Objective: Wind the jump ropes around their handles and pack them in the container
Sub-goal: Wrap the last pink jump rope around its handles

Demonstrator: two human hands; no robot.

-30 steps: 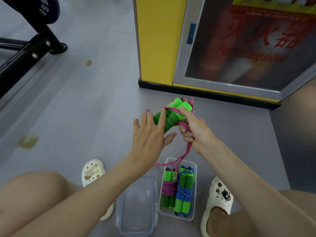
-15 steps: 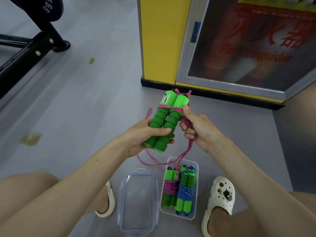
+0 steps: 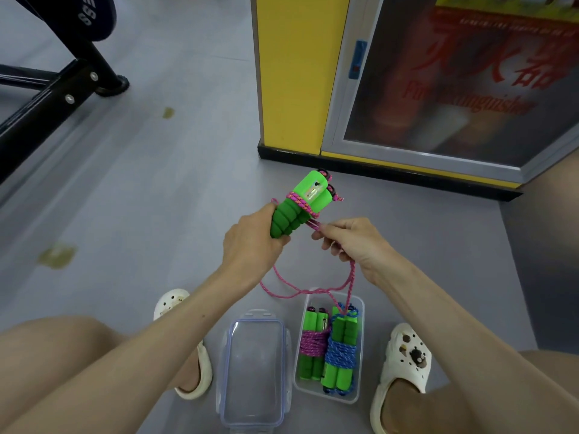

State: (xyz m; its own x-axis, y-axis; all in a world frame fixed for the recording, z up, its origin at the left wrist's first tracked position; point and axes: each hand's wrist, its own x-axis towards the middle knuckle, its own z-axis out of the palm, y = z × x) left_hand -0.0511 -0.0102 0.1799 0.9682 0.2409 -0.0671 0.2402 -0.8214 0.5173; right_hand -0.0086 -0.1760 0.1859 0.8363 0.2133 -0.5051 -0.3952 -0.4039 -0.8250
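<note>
The left grip covers the lower ends of the green handles, and the little panel on one handle is too small to read. The pink rope passes out of sight inside the right grip. Red lettering on the cabinet door is blurred and cut by the top edge. The black frame runs off the left edge, and the right sandal off the bottom.
</note>
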